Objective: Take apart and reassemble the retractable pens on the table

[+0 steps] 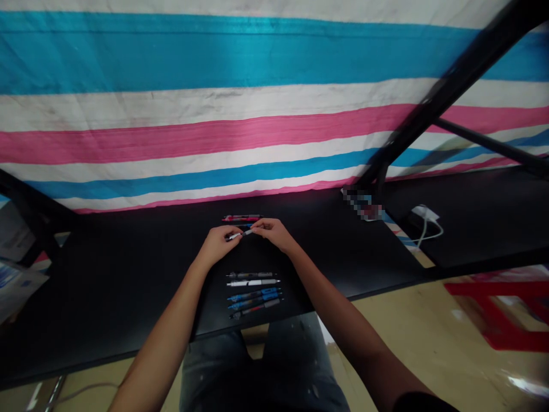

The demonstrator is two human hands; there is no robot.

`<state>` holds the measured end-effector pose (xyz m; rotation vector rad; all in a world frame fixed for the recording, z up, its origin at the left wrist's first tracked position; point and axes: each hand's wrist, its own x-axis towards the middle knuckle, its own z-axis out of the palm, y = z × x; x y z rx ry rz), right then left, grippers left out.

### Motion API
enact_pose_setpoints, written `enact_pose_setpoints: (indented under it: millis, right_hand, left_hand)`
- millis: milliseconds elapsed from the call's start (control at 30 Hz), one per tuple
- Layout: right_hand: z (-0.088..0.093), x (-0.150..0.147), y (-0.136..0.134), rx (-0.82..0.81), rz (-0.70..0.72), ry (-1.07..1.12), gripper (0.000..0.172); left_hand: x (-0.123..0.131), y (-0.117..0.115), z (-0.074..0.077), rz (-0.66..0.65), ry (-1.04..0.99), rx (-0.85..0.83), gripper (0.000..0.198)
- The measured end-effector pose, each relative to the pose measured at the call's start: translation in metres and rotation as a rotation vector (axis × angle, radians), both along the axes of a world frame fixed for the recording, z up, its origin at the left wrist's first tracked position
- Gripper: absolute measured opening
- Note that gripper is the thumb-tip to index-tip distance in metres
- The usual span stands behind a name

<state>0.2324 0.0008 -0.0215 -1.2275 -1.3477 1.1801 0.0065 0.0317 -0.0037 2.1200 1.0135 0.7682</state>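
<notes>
Between both hands, above the black table, is a white and grey pen (247,233). My left hand (218,245) is closed around its left end. The fingers of my right hand (273,233) pinch the other end. Just beyond my hands lies a red pen (241,218), with a blue one partly hidden behind my fingers. Nearer to me, several pens lie side by side in a column: a dark grey pen (251,275), a white pen (252,282), two blue pens (254,295) and a black pen with a red part (256,309).
The black table (128,274) runs along a striped blue, white and pink sheet (193,131). Dark slanted frame bars (422,111) rise at the right. A white device with a cable (425,214) is on a neighbouring table, and a red plastic stool (493,329) stands below.
</notes>
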Motion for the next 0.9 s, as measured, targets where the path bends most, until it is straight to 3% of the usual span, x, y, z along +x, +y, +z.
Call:
enact_pose_setpoints:
  millis: [300, 900]
  right_hand:
    - [0.0015, 0.0025, 0.0004, 0.015, 0.071, -0.026, 0.028]
    - [-0.0041, 0.0030, 0.0018, 0.007, 0.074, 0.063, 0.024]
  left_hand:
    - [0.0021, -0.0009, 0.0009, 0.011, 0.009, 0.000, 0.020]
    - [0.0007, 0.0005, -0.0007, -0.007, 0.027, -0.023, 0.019]
